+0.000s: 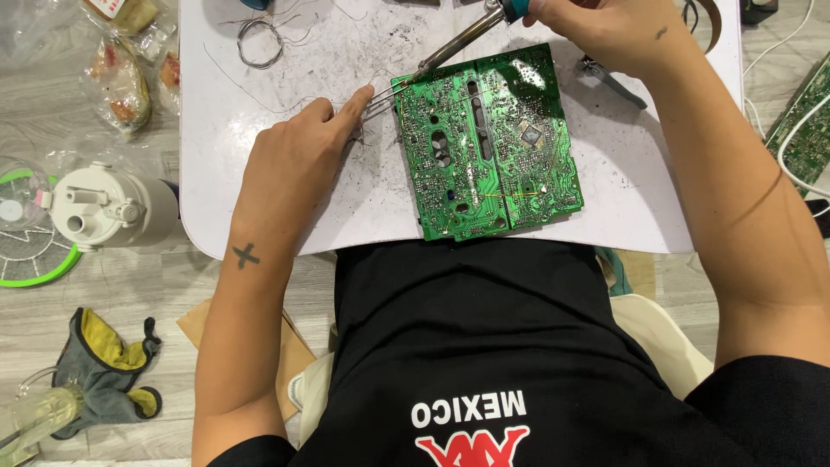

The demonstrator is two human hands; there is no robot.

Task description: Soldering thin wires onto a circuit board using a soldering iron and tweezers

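Observation:
A green circuit board (pixel 488 143) lies solder side up on a small white table (pixel 259 173). My right hand (pixel 605 26) grips a soldering iron (pixel 458 43) by its teal handle, and the iron's tip touches the board's top left corner. My left hand (pixel 298 160) rests on the table to the left of the board. Its fingers pinch a thin solder wire (pixel 378 101) that reaches the same corner beside the iron's tip.
A coil of wire (pixel 259 41) lies at the table's back left. Metal pliers (pixel 609 78) rest right of the board. On the floor: a white appliance (pixel 104 207), plastic bags (pixel 121 78), a grey and yellow cloth (pixel 108 372), and another green board (pixel 804 130) at the right edge.

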